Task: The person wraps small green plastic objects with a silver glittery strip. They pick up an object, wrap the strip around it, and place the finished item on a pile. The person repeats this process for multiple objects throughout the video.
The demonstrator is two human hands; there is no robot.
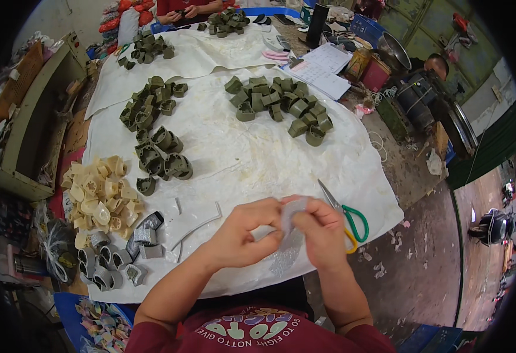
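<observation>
Left hand [243, 230] and right hand [322, 230] together pinch a silvery glitter strip [290, 235] at the table's [240, 153] near edge, green-and-yellow scissors [346, 217] just beside them.

Even, soft daylight; sharp centre, fisheye bending and dark vignette at edges.

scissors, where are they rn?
Head view: the scissors lie on the white sheet near its right edge, just right of the right hand, green and yellow handles toward the person, blades pointing up-left.
</observation>
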